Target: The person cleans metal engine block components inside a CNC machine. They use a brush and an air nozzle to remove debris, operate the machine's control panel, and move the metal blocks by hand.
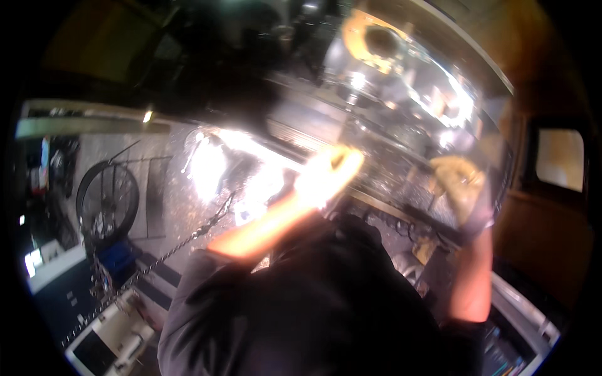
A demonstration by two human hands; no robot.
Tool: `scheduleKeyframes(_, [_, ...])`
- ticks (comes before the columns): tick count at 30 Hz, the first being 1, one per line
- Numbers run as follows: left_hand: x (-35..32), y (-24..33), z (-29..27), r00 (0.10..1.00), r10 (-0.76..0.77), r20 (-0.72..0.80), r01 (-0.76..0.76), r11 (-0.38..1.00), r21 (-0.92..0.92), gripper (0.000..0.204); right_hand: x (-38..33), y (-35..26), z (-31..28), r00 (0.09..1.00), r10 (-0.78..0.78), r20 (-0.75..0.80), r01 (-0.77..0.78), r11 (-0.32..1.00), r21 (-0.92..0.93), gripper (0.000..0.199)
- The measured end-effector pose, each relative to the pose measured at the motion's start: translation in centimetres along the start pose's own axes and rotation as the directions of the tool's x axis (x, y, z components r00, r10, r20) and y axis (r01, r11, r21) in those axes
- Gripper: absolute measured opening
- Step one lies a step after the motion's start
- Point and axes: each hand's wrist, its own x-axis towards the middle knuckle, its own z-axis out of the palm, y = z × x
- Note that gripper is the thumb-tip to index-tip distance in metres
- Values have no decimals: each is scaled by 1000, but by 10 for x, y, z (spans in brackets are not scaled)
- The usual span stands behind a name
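Note:
My left hand (pixel 326 172), smeared by motion and glare, reaches over the front edge of a metal machine bed (pixel 307 116). Its fingers do not show clearly, so I cannot tell what they touch. At the right, my right hand (pixel 481 216) is dark and blurred beside a tan, rounded piece (pixel 461 182) on the machine's right side. Whether it grips that piece is hidden. Farther in sits a shiny round metal part with a dark bore and a yellowish ring (pixel 357 37).
A chain (pixel 182 244) hangs slanting across the left. Beyond it are a dark spoked wheel (pixel 108 200), a blue bin (pixel 116 258) and a white and dark cabinet (pixel 113 338). A brown panel with a pale window (pixel 560 158) stands right. Bright chips or glare (pixel 213 166) lie along the machine front.

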Motion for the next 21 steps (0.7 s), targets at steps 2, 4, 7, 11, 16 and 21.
scheduleKeyframes(2, [-18, -16, 12, 966, -166, 199, 234, 890, -391, 34, 14, 38, 57, 960, -281, 5, 279, 956, 96, 22])
scheduleKeyframes(4, [-19, -32, 22, 960, -147, 237, 273, 667, -693, 44, 34, 75, 117, 974, -219, 49, 173, 872, 458, 27])
scheduleKeyframes(7, [-2, -43, 3, 875, -347, 337, 452, 340, -824, 37, 47, 75, 193, 913, 156, 376, -387, 624, 679, 32])
scheduleKeyframes(11, [31, -100, -27, 731, -652, 201, 446, 233, -864, 32, 80, 70, 218, 837, 174, 519, -453, 753, 477, 37])
scheduleKeyframes(16, [102, -150, -122, 647, -700, 302, 730, 455, -509, 28, 66, 117, 188, 911, 246, 331, -304, 943, 137, 28])
scheduleKeyframes(21, [218, -253, -182, 782, -588, 206, 601, 799, -2, 40, 19, 197, 146, 858, 494, 138, -513, 822, 249, 24])
